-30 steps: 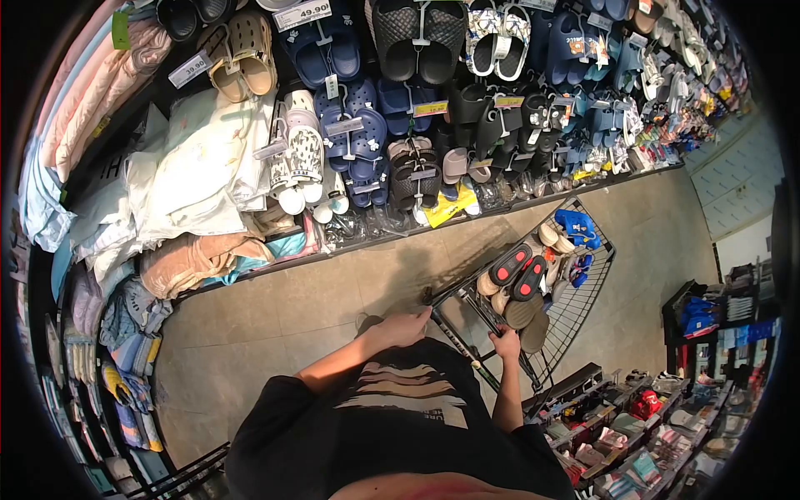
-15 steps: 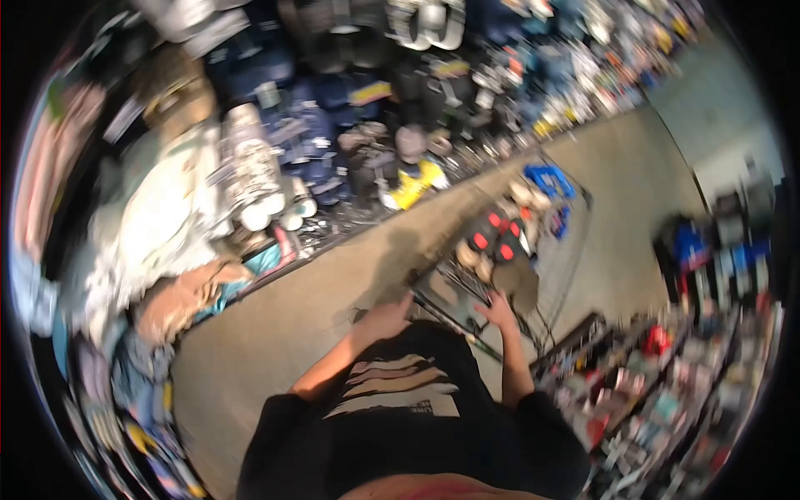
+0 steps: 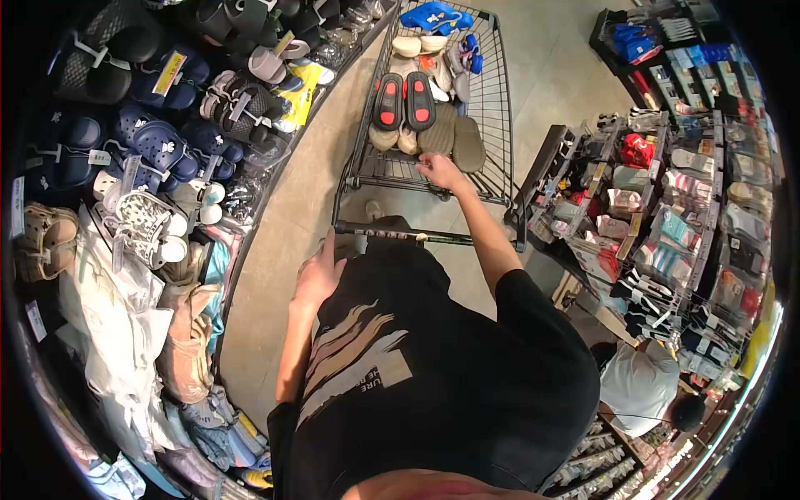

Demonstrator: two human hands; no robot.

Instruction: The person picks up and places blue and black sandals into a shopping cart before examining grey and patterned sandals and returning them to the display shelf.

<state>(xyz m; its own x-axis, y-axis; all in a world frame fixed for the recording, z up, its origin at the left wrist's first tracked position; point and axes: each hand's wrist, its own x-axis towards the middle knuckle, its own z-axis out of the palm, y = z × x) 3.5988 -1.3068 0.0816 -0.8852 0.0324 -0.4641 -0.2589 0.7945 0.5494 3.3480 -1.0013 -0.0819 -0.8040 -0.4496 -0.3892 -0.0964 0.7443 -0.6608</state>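
My left hand is beside the left end of the cart's handlebar, its index finger stretched along the end and its thumb apart. My right hand reaches past the handlebar to the near rim of the shopping cart. Its loosely bent fingers are apart, just below a pair of brown slippers. Ahead of these in the basket lie black-and-red slides, soles up. Cream clogs, other pale shoes and a bright blue item fill the far part.
Shelves on the left hold navy clogs, spotted clogs and bagged goods. Racks of packaged socks stand close on the right. A person in a grey shirt is low by the right racks. Tiled floor runs between.
My view has swung right and steadied, so the cart now stands straight ahead. My right hand has moved forward over the cart's near rim; my left hand is now by the handlebar's left end.
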